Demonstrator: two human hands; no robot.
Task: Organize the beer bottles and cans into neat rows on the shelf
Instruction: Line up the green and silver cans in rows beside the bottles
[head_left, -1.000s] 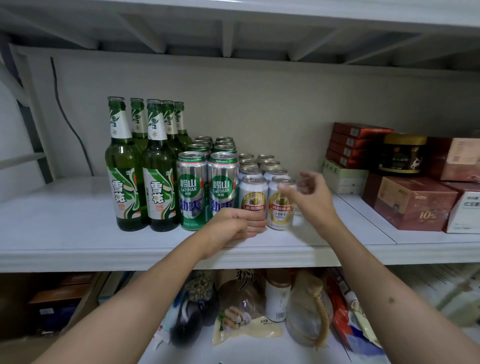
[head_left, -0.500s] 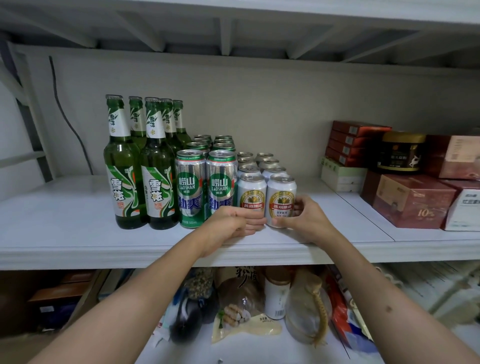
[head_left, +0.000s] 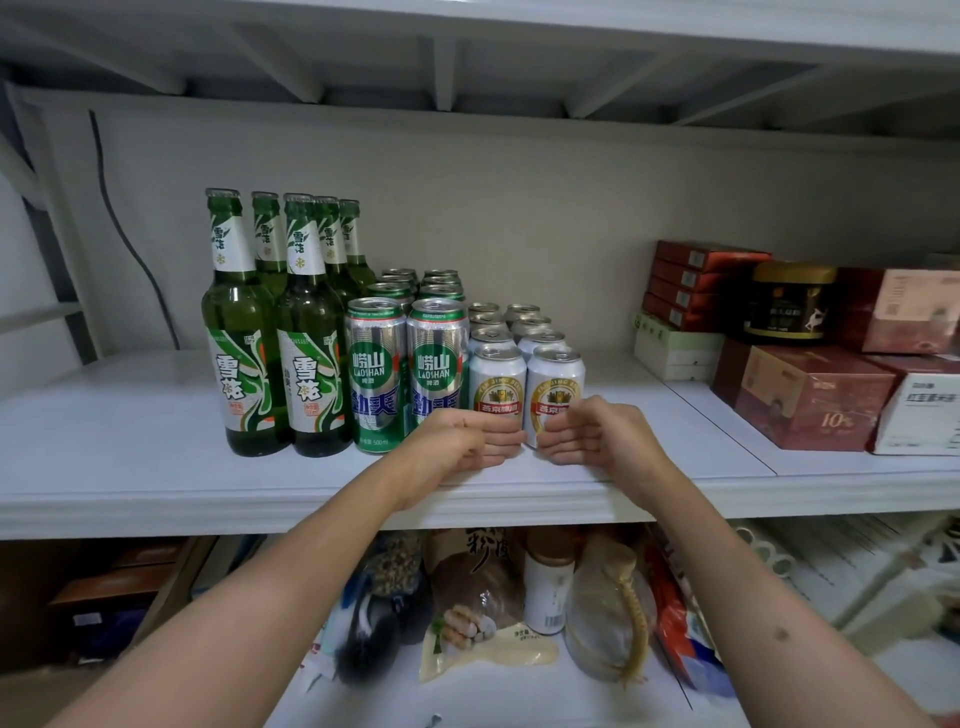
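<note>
Green glass bottles (head_left: 244, 332) are stood upright at the left of the white shelf (head_left: 130, 447), tall green-and-silver cans (head_left: 378, 374) are lined up beside them, and short white cans (head_left: 497, 387) are rowed on the right, all packed pretty tight.

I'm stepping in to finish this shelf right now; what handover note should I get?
Left hand: fingers flat against the front left white can.
Right hand: fingers against the front right white can.
Green bottles, tall green cans and white cans stand in paired rows on the shelf.
Left: square the front white cans flush, then let go.
</note>
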